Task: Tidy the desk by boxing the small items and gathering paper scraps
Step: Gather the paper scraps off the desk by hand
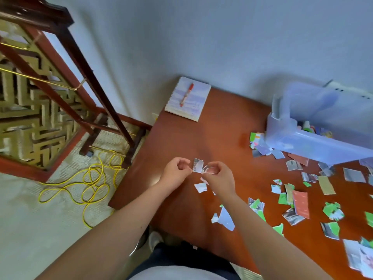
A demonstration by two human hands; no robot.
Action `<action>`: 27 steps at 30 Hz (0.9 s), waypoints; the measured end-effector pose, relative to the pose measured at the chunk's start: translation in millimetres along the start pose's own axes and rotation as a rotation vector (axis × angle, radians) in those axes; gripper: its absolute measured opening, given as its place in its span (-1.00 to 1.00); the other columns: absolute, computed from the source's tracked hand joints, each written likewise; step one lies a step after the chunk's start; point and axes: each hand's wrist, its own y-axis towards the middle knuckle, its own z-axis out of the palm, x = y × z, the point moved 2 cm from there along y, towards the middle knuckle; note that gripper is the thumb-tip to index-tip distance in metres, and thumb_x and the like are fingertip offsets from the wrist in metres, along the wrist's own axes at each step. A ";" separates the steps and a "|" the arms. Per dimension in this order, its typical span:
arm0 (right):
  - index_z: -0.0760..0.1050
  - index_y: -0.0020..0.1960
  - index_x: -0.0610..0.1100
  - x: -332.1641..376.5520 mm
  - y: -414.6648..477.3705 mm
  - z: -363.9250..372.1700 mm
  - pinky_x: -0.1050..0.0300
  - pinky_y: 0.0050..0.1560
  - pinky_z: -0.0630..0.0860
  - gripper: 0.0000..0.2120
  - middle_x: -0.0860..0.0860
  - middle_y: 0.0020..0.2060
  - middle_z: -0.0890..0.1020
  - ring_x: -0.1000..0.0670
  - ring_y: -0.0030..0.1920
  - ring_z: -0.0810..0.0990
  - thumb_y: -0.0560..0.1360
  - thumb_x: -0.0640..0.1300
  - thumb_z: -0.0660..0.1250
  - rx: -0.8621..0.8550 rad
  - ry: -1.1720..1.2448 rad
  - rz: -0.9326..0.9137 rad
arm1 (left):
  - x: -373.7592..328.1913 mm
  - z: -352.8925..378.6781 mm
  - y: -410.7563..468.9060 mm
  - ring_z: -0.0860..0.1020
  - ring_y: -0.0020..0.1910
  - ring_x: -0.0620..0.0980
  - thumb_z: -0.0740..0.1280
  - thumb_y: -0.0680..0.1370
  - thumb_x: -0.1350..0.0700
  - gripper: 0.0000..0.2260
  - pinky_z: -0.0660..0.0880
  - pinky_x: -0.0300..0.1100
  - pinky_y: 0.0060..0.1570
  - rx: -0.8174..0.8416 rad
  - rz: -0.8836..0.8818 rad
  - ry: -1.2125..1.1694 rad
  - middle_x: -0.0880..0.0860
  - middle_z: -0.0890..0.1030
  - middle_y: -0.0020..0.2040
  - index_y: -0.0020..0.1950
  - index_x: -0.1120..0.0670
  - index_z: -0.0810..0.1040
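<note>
Above the reddish-brown desk (181,138), my left hand (175,174) pinches a small printed paper scrap (197,165) by its left edge. My right hand (219,177) pinches another small scrap (207,169) right beside it, fingers curled. Two loose scraps (200,187) lie on the desk just below my hands. Several torn paper scraps (292,201), green, grey and orange, are scattered over the right half of the desk. A translucent plastic box (306,142) with its lid raised stands at the back right, with small items inside.
A spiral notepad (198,106) with a red pen (186,94) on it lies at the desk's far left corner. To the left stands a carved wooden screen (40,98); a yellow cable (92,182) coils on the floor. A wall runs behind the desk.
</note>
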 end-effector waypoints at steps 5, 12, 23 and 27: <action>0.44 0.21 0.08 -21.1 27.9 -12.0 0.01 0.02 0.60 -0.48 0.09 0.16 0.51 0.02 0.15 0.51 0.29 -0.09 0.47 0.030 -0.277 0.001 | -10.4 28.1 16.1 0.62 -0.13 0.06 0.40 0.36 0.17 -0.77 0.57 0.04 0.01 -0.004 0.031 0.174 -0.05 0.58 -0.19 -0.05 -0.08 0.51; 0.33 0.37 0.07 -23.1 45.4 -10.6 0.05 0.09 0.46 -0.37 0.04 0.28 0.38 -0.02 0.32 0.34 0.36 0.02 0.45 0.131 -0.593 -0.089 | -12.3 42.6 34.7 0.54 0.05 -0.03 0.39 0.47 0.05 -0.59 0.46 -0.15 0.01 -0.103 -0.017 0.488 -0.03 0.39 0.19 0.29 -0.06 0.42; 0.46 0.13 0.00 -16.7 64.7 -6.3 0.10 -0.17 0.40 -0.68 0.03 0.04 0.54 -0.07 0.16 0.43 0.38 -0.13 0.35 0.184 -0.693 -0.135 | -9.9 54.3 42.7 0.54 0.09 -0.03 0.40 0.47 0.05 -0.59 0.48 -0.12 0.00 -0.167 -0.019 0.613 -0.10 0.57 0.08 0.28 -0.11 0.41; 0.57 -0.04 0.00 -17.0 65.3 -6.9 0.11 -0.22 0.37 -0.84 0.00 -0.07 0.54 -0.07 0.12 0.41 0.43 -0.12 0.26 0.245 -0.723 -0.166 | -8.6 51.3 43.3 0.55 -0.01 -0.01 0.32 0.53 0.06 -0.78 0.46 -0.12 -0.03 -0.138 -0.027 0.540 -0.15 0.54 -0.11 0.15 -0.13 0.47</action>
